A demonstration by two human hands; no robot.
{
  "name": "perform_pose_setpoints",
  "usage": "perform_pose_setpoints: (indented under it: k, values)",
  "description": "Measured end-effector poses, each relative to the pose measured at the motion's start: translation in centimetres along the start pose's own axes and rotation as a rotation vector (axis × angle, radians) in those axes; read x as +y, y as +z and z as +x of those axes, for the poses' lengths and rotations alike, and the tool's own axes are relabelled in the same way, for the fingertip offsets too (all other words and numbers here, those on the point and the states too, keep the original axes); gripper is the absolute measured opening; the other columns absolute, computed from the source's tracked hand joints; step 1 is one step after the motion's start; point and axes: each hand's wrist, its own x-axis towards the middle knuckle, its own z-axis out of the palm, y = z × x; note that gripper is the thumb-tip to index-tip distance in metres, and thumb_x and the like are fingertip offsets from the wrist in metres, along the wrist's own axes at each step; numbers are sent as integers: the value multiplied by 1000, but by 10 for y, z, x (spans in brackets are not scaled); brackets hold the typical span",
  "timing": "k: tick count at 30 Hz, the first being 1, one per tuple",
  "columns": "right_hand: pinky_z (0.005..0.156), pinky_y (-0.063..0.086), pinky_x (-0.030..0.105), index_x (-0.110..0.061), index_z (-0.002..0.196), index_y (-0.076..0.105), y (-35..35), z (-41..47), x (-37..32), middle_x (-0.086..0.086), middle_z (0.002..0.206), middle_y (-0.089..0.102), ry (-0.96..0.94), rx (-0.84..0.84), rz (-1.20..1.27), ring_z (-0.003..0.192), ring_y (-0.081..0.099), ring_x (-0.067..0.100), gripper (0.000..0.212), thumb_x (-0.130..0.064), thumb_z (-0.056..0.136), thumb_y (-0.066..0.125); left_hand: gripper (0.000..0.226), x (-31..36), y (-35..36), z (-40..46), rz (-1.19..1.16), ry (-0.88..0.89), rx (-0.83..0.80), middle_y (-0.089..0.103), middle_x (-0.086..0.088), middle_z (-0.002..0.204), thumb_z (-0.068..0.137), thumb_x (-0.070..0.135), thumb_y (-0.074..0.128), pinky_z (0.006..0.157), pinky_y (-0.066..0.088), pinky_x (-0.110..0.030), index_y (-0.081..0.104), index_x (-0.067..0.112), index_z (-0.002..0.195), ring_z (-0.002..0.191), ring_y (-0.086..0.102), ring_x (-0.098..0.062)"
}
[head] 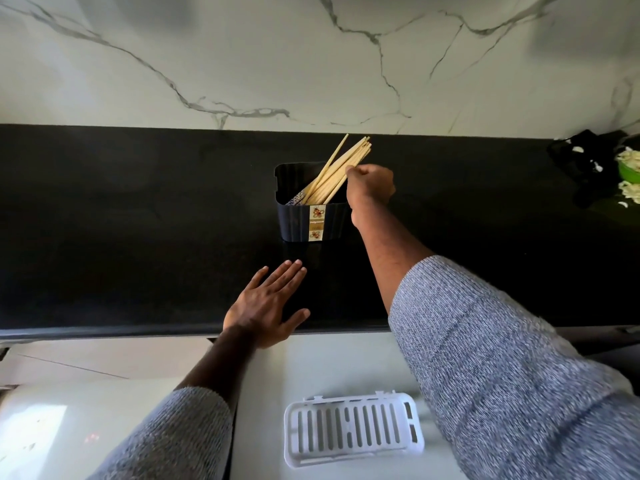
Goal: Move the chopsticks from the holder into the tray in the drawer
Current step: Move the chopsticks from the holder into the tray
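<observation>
Nearest the viewer, at about 6 o'clock, a white slotted tray (353, 432) lies empty on the pale floor of the open drawer (263, 393), partly overlapped at 4 o'clock by the person's grey knit sleeve (512, 368). Above it runs the black countertop (138, 220), backed by a marble wall (311, 57) at 12 o'clock.

The left hand (266, 306) rests flat on the counter edge just left of centre, fingers spread, holding nothing. The right hand (370, 185) reaches up toward 1 o'clock, over the right rim of the dark ribbed holder (304, 223). Its fingers are curled in, thumb and forefinger closing on the bundle of pale wooden chopsticks (343, 164); whether the pinch is already firm cannot be told, since the fingertips are hidden behind the knuckles.

The chopsticks all stand in the holder, leaning toward 1 o'clock, their upper ends fanned above the rim. A patterned item lies low at the holder's left side; its nature is unclear.

Step in hand: the first grasp at the holder. The next move appears to call for gathering the sticks, lifting them clear of the rim along their own lean, then carrying them down toward 6 o'clock and laying them lengthwise in the tray.
</observation>
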Motion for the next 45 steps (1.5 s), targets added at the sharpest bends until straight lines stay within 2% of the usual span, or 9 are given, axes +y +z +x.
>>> perform_pose_setpoints:
  k: [6, 11, 17, 20, 23, 27, 32, 38, 45]
  values:
    - [78, 62, 36, -8, 103, 69, 7, 4, -3, 9, 101, 74, 59, 1, -83, 92, 73, 22, 30, -26, 83, 81, 78, 0, 0, 0, -1, -3, -3, -8, 10, 166, 97, 70, 20, 125, 0, -40, -3, 29, 159, 151, -15, -4]
    - [65, 57, 23, -7, 113, 68, 5, 3, -8, 10, 107, 73, 71, -9, -45, 92, 72, 20, 26, -20, 91, 72, 79, 0, -1, 0, 4, -5, -15, -9, 10, 166, 96, 70, 20, 125, -2, -40, -4, 29, 159, 151, -15, -5]
    - [53, 54, 18, -11, 86, 69, -14, 1, -14, 3, 85, 74, -19, -16, 71, 72, 71, 9, 19, -27, 85, 79, 79, -1, 1, 1, 11, -7, -16, -7, 9, 166, 96, 70, 19, 125, 0, -40, -2, 29, 159, 152, -12, -7]
    - [57, 60, 25, -14, 71, 63, -29, 1, -17, 2, 76, 72, -88, 10, 40, 66, 70, 8, 26, -28, 81, 82, 79, -1, 2, 1, 20, -8, -23, -8, 9, 166, 96, 71, 18, 125, 0, -41, -4, 29, 159, 152, -13, -7]
    - [58, 63, 31, -12, 73, 66, -44, 2, -17, 3, 74, 72, -110, 12, 26, 66, 72, 13, 26, -30, 78, 85, 79, -1, 1, 1, 32, -11, -33, -9, 10, 166, 96, 71, 17, 126, 1, -41, -6, 30, 159, 152, -13, -7]
    - [50, 53, 18, -7, 88, 74, -69, -5, -18, 5, 76, 74, -85, 23, 222, 58, 68, 9, 20, -23, 80, 83, 79, -2, 2, 2, 25, -11, -30, -7, 9, 166, 95, 72, 17, 126, 3, -42, -4, 30, 159, 152, -12, -6]
    - [60, 57, 22, -9, 88, 75, -104, -20, -4, 6, 80, 76, 47, 61, 550, 62, 68, 10, 13, -18, 82, 82, 78, -2, 4, 1, 24, -6, -16, -4, 9, 166, 96, 71, 18, 126, 4, -42, -2, 30, 159, 152, -9, -7]
    - [59, 53, 22, -8, 83, 71, -154, -72, 56, 4, 72, 71, 170, 71, 813, 60, 67, 7, 7, -9, 88, 76, 78, -2, 4, 2, 38, 8, 6, 3, 7, 167, 96, 69, 19, 125, 8, -42, 6, 26, 160, 153, -3, -8]
    - [61, 56, 20, -11, 91, 70, -205, -158, 211, 3, 84, 74, 473, 146, 737, 73, 72, 7, 2, -11, 91, 72, 78, 2, 2, 0, 28, -6, 1, 5, 8, 166, 94, 65, 17, 124, 8, -41, 12, 24, 160, 152, 1, -7]
